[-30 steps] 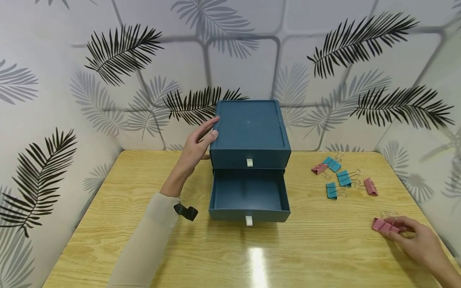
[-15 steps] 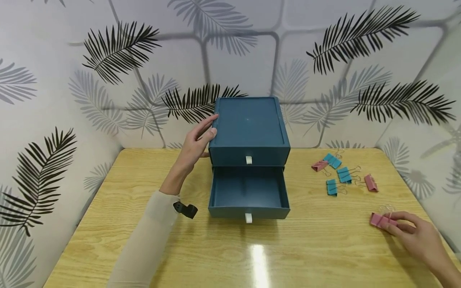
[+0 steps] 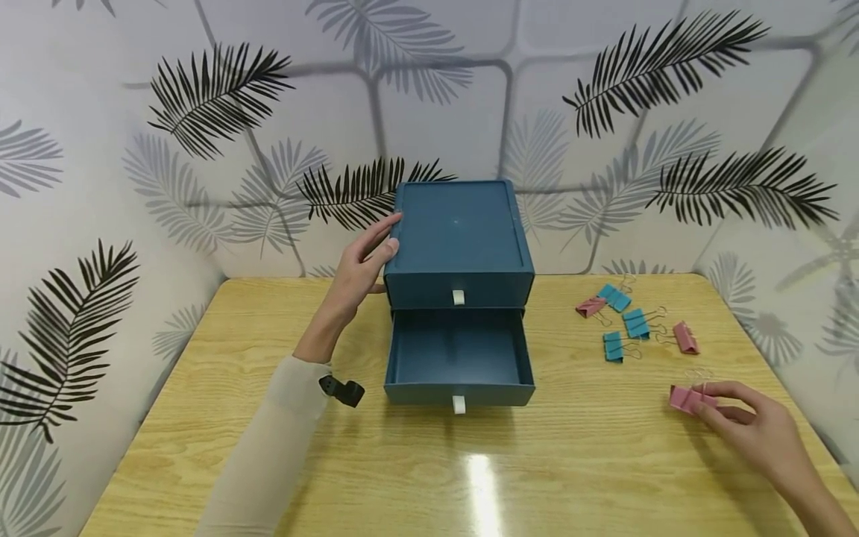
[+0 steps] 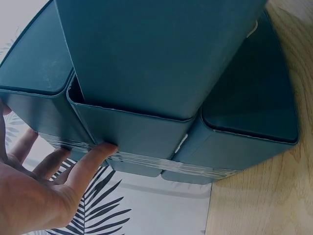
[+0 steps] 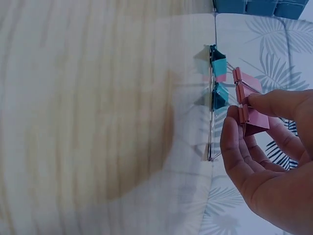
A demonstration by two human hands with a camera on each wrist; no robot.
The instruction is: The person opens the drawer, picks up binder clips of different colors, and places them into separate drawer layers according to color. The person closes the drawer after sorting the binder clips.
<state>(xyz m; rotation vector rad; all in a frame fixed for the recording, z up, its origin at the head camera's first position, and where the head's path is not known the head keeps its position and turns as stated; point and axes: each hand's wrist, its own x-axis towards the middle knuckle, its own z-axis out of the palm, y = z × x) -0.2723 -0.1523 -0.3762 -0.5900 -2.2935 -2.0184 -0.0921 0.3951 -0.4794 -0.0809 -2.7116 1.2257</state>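
A dark blue drawer cabinet (image 3: 463, 224) stands at the back middle of the table, with a lower drawer (image 3: 423, 395) pulled out and nothing visible inside it. My left hand (image 3: 356, 276) rests against the cabinet's left side, its fingers extended; in the left wrist view the fingertips (image 4: 108, 148) touch the side wall near a strip of clear tape. Over the right part of the table, my right hand (image 3: 754, 429) pinches a pink binder clip (image 3: 683, 399) between thumb and fingers. The right wrist view shows the pink binder clip (image 5: 254, 90) held off the table.
Several binder clips lie right of the cabinet: blue ones (image 3: 636, 324) and pink ones (image 3: 686, 338). White pull tabs (image 3: 459, 405) stick out from the drawer fronts. A leaf-patterned wall (image 3: 450, 134) borders the wooden table (image 3: 570, 462) behind.
My right hand has moved a little to the left with the pink binder clip in its pinch. The left hand keeps its place on the cabinet. The head view shifts slightly.
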